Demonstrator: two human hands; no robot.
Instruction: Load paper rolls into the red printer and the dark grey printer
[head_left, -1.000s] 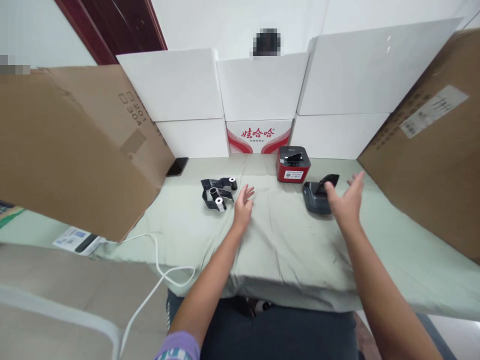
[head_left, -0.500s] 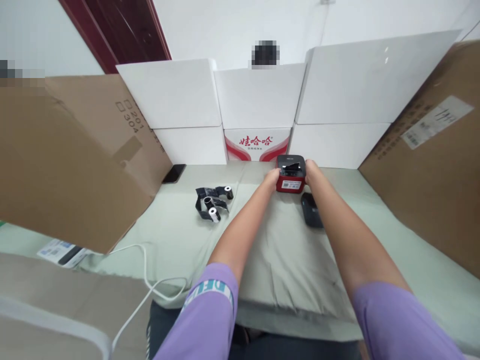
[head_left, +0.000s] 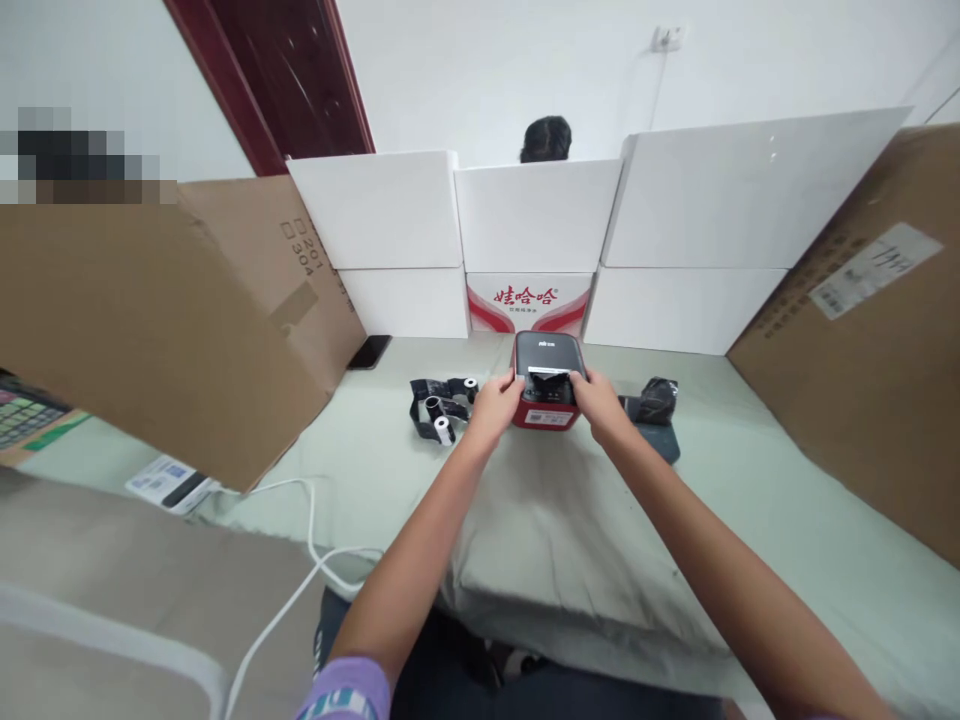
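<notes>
A small red and black printer [head_left: 549,349] sits on the cloth-covered table in front of me, with a white label on its red front. A strip of black film [head_left: 551,382] sticks out of its top. My left hand [head_left: 498,400] grips the printer's left side, and my right hand [head_left: 598,397] grips its right side, thumbs near the top edge. Left of it lie small paper rolls [head_left: 444,431] tangled with black wrapping [head_left: 422,425]. Beyond my right wrist are a dark flat device [head_left: 661,441] and a crumpled black bundle [head_left: 658,400], partly hidden by my arm.
White boxes [head_left: 540,215] wall off the back; a person's head [head_left: 546,138] shows above them. Brown cardboard panels [head_left: 187,330] flank both sides. A phone [head_left: 370,351] lies at the left panel. A white cable [head_left: 311,510] hangs over the table's left front edge.
The printer has shifted left and closer to me, with both hands still on it. My view has shifted too, and the black bundle at the right has come into sight.
</notes>
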